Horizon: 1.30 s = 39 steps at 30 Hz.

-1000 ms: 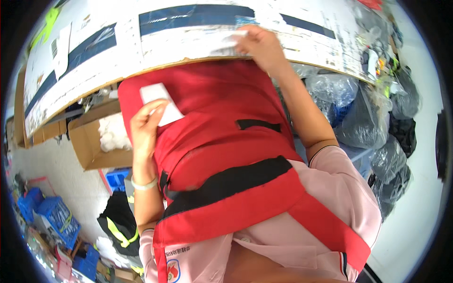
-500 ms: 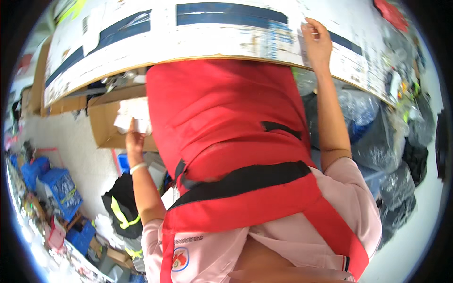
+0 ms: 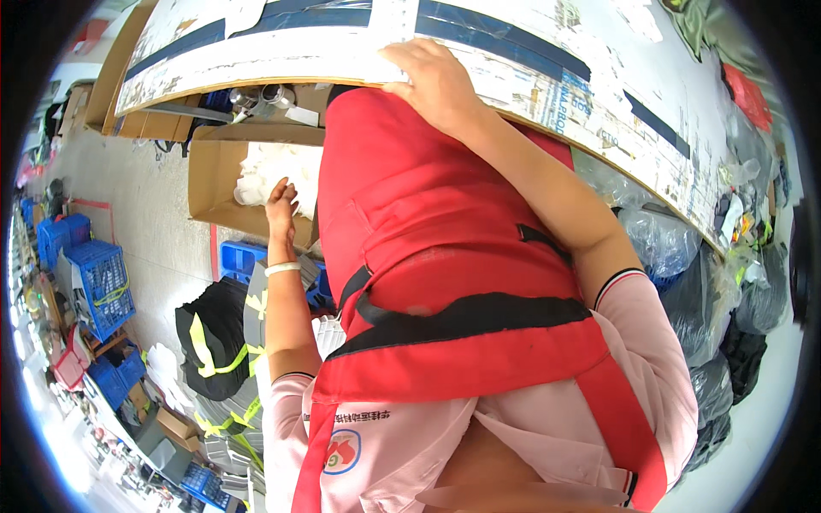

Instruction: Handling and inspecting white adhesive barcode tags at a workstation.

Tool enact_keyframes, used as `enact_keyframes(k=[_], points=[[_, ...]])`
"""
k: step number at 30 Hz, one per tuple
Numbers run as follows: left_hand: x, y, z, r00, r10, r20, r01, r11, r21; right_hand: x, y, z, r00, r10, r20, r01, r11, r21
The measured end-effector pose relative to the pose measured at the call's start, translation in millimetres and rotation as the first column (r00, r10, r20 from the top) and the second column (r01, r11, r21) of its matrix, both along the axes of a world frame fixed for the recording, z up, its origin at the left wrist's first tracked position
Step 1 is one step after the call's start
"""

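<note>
My left hand (image 3: pixel 282 205) hangs over the near side of an open cardboard box (image 3: pixel 209 184), its fingers loosely bent and apart, with nothing visible in them. Inside that box lies a heap of white, thin-looking pieces (image 3: pixel 274 171) just beyond the fingertips; their kind cannot be made out. At the front edge of the white worktable (image 3: pixel 282 56), my right hand (image 3: pixel 436 85) has its fingers stretched out over the surface. Its fingertips are near the lower end of a narrow white strip (image 3: pixel 393 26) that crosses the dark blue tape.
Under the tabletop, metal parts (image 3: pixel 256 100) sit behind the box. Blue plastic crates (image 3: pixel 98 282) stand on the floor at left, and a black bundle with yellow-green ties (image 3: pixel 214 338) lies nearer. Plastic bags (image 3: pixel 684 282) are piled at right. A red apron (image 3: pixel 445 205) covers my lap.
My right hand has moved left along the table edge, its fingers now spread out. My left hand, earlier touching the white pieces, is now apart from them. The view has shifted.
</note>
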<state>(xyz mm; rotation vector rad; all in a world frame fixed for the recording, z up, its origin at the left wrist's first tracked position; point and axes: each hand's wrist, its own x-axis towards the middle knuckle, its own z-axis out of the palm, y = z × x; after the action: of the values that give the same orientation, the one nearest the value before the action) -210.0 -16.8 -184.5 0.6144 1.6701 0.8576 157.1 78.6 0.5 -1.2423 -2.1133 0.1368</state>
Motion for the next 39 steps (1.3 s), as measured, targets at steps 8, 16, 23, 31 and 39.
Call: enact_keyframes(k=[8,16,23,31,39], points=[[59,-2,61,0.991,0.024,0.133,-0.045,0.986,0.158,5,7,12,0.995,0.027,-0.100,-0.034,0.997,-0.071],[160,20,200,0.684,-0.235,0.691,0.069,0.963,0.259,-21,-73,59,0.940,0.339,-0.034,-0.340,0.935,-0.103],[177,17,211,0.848,-0.325,0.417,0.181,0.919,0.350,2,-95,76,0.855,0.005,-0.518,-0.320,0.792,-0.520],[197,14,224,0.812,-0.487,0.321,0.364,0.853,0.374,26,-62,62,0.724,-0.135,-0.677,-0.482,0.603,-0.636],[205,25,221,0.797,-0.487,0.356,0.378,0.863,0.334,40,-57,54,0.685,-0.178,-0.707,-0.535,0.535,-0.653]])
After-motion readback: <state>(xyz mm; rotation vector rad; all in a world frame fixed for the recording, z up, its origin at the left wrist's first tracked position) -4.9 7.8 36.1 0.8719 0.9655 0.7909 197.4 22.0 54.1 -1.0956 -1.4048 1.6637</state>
